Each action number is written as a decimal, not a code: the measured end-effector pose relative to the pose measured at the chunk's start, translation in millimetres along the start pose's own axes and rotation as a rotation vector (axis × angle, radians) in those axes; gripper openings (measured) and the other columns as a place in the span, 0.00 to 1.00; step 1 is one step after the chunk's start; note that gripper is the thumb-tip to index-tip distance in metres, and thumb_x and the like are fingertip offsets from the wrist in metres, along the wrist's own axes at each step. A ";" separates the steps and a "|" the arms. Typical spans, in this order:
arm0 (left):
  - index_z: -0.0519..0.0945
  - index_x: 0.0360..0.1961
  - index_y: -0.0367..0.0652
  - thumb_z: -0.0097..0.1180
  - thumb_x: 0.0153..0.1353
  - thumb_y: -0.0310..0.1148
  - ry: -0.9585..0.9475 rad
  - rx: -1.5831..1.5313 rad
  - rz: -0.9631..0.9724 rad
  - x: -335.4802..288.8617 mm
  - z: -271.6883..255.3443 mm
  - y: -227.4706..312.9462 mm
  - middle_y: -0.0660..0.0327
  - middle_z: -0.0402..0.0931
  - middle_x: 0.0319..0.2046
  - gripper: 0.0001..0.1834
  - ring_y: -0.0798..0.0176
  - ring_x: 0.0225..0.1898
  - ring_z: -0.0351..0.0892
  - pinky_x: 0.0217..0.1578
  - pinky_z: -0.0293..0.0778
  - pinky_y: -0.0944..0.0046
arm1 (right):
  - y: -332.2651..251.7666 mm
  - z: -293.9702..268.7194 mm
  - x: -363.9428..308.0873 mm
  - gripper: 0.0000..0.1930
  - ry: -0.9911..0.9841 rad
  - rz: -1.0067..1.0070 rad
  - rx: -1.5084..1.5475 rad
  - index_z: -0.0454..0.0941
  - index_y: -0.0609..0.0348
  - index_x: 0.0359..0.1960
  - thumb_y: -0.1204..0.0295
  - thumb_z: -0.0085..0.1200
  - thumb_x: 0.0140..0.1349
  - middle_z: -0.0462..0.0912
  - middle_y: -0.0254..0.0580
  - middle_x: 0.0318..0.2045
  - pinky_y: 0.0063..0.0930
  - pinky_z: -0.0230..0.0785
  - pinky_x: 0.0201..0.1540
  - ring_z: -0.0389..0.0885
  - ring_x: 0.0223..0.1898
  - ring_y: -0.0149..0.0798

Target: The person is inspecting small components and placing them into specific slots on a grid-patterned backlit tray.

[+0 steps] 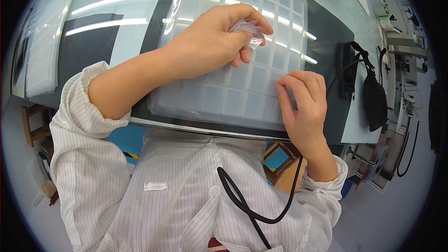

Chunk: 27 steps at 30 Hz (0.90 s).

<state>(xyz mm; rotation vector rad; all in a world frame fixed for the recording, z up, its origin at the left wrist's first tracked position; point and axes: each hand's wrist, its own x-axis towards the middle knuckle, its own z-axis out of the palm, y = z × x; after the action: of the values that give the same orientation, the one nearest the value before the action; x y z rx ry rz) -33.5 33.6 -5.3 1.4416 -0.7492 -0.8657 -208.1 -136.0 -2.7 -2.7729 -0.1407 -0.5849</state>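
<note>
A large translucent sheet (235,102), marked with a grid of pale rectangles, lies on the dark mat before me. My left hand (214,37) is above its middle, fingers curled round crumpled clear plastic film (252,31). Over the sheet's right side, near its front corner, is my right hand (303,102). Its thumb and forefinger come together in a pinch at a rectangle's edge; whatever may be between the fingertips is too small to make out. Part of the grid is hidden under my left hand and forearm.
More clear gridded sheets (46,42) lie at the table's far left. A black pouch with a strap (373,98) rests on the right side. A black cable (247,210) loops in front of my coat. Equipment (403,56) stands beyond the table at right.
</note>
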 end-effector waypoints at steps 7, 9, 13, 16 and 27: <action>0.80 0.47 0.39 0.53 0.67 0.36 -0.006 0.012 -0.012 -1.1 -1.8 3.3 0.60 0.79 0.35 0.14 0.72 0.31 0.72 0.35 0.71 0.68 | -1.8 2.0 3.2 0.12 0.016 -0.005 -0.065 0.82 0.62 0.39 0.84 0.65 0.52 0.81 0.43 0.39 0.35 0.71 0.46 0.77 0.42 0.46; 0.80 0.46 0.42 0.56 0.68 0.38 0.000 0.077 0.022 -0.8 -0.9 2.8 0.65 0.77 0.34 0.12 0.74 0.32 0.71 0.35 0.69 0.71 | 0.6 0.1 2.3 0.12 -0.002 -0.009 -0.014 0.82 0.62 0.39 0.84 0.65 0.52 0.81 0.42 0.39 0.35 0.71 0.46 0.76 0.43 0.46; 0.80 0.40 0.44 0.61 0.67 0.42 -0.008 0.156 0.103 -1.0 0.3 -1.7 0.70 0.75 0.33 0.12 0.76 0.36 0.72 0.39 0.69 0.72 | -3.7 1.9 3.9 0.12 0.027 0.026 -0.017 0.82 0.62 0.39 0.84 0.65 0.52 0.81 0.42 0.39 0.35 0.71 0.46 0.76 0.42 0.45; 0.80 0.39 0.43 0.63 0.66 0.42 0.002 0.189 0.089 -1.1 -0.1 -2.5 0.70 0.76 0.34 0.13 0.75 0.38 0.73 0.42 0.70 0.71 | -5.1 2.2 2.5 0.11 0.024 0.017 -0.060 0.82 0.62 0.39 0.84 0.65 0.52 0.81 0.42 0.39 0.35 0.71 0.46 0.77 0.43 0.45; 0.80 0.39 0.43 0.63 0.65 0.43 0.007 0.166 0.072 -0.4 -1.8 -3.4 0.68 0.76 0.34 0.14 0.73 0.37 0.73 0.40 0.70 0.70 | -6.2 1.0 2.4 0.11 0.010 0.027 -0.005 0.82 0.63 0.39 0.83 0.65 0.53 0.81 0.42 0.39 0.35 0.70 0.47 0.76 0.43 0.46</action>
<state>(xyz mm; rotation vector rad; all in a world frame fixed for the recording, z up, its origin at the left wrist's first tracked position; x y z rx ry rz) -32.3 35.1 -8.6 1.5530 -0.8791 -0.7569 -206.6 -129.7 -0.8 -2.7718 -0.1003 -0.5926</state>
